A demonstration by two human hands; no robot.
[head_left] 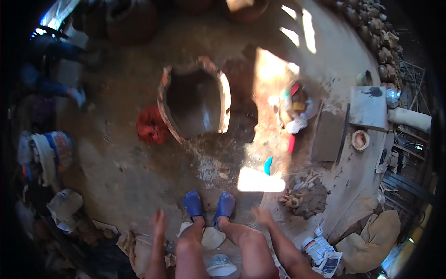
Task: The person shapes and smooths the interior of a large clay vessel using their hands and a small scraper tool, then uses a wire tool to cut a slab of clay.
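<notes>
My left hand [159, 224] hangs beside my left knee, seen edge-on with its fingers stretched out and nothing visible in them. Beyond my right knee, my right hand [263, 216] hovers over the floor, its fingers smeared by motion. Both hands are apart from everything around them. My feet in blue clogs [225, 204] rest on the floor between them. Ahead lies a rounded pit-like hollow [195, 100] with a wet, dark inside and a rough brick-coloured rim [226, 100]. A red crumpled cloth or bag [151, 124] touches its left side. Nearest my right hand is a heap of clay scraps [304, 197].
A small blue curved object [268, 165] lies in sunlight. Farther right are a basin of mixed items [299, 107] and a pale block [368, 108]. A white tub [221, 266] stands between my legs. Sacks [371, 242] lie at right. Another person's leg [51, 86] shows far left.
</notes>
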